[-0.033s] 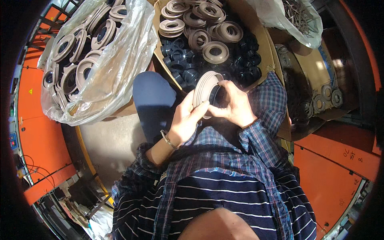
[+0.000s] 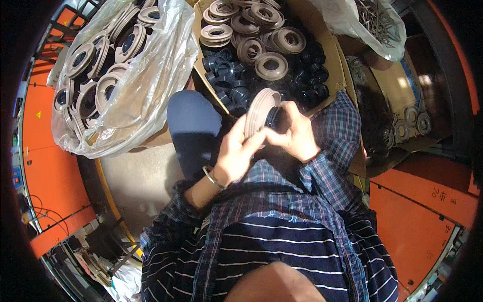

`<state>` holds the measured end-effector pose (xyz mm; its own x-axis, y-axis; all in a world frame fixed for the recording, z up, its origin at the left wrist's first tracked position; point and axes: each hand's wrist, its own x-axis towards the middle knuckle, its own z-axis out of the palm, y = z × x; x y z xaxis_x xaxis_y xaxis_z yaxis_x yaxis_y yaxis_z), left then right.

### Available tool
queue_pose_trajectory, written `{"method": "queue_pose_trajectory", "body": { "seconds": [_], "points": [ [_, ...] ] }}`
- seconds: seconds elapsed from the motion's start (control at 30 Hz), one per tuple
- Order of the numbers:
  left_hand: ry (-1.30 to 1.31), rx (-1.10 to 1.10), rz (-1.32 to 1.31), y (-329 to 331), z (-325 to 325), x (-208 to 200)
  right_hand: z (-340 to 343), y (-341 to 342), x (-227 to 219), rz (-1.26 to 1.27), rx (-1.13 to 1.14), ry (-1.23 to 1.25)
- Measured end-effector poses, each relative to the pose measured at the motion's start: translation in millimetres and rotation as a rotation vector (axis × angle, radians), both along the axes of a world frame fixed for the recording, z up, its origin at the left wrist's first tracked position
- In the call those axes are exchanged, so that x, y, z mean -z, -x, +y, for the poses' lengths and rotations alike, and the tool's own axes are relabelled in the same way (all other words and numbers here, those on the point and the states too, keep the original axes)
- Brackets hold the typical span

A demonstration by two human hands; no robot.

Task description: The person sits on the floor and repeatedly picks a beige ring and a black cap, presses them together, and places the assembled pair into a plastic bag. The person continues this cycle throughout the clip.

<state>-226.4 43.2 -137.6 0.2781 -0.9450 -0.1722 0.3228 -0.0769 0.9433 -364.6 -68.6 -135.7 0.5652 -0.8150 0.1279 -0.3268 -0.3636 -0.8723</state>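
Above my lap, my left hand (image 2: 234,156) is closed around the outside of a beige ribbed ring (image 2: 257,113), which stands nearly on edge. My right hand (image 2: 300,136) grips a black round collar (image 2: 272,117) at the ring's right face, its thumb and fingers curled about it. The two parts meet, but how deeply the collar sits in the ring is hidden by my fingers. Just beyond my hands, a cardboard box (image 2: 342,70) holds loose black collars (image 2: 239,94) and beige rings (image 2: 271,66), some with dark centres.
At the left, a clear plastic bag (image 2: 166,75) lines a container full of beige rings with black centres. Another plastic bag (image 2: 344,17) with thin grey pieces lies at the far right. Below it, a carton (image 2: 397,83) holds grey rings. Orange cabinets (image 2: 50,151) flank both sides.
My right thumb has shifted slightly left, closer to my left fingers. The beige ring has tilted a little, and its lower edge is now covered by my fingers.
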Motion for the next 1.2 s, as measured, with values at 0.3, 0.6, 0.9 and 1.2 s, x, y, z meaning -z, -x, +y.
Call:
{"method": "queue_pose_trajectory", "body": {
  "seconds": [0.3, 0.6, 0.9, 1.2],
  "points": [
    [-0.028, 0.136, -0.226, -11, 1, 1, -8, 9, 5, -0.162, -0.088, -0.838],
    [0.445, 0.066, -0.887, -13, 16, -16, 26, -16, 8, -0.506, -0.034, -1.219],
    [0.338, -0.082, -1.101, -138, 56, -68, -32, -35, 19, -0.167, -0.627, -0.919],
    [0.375, -0.366, -1.74, -180, -121, -64, -117, -34, 142, 1.068, -0.081, 0.174]
  ]
}}
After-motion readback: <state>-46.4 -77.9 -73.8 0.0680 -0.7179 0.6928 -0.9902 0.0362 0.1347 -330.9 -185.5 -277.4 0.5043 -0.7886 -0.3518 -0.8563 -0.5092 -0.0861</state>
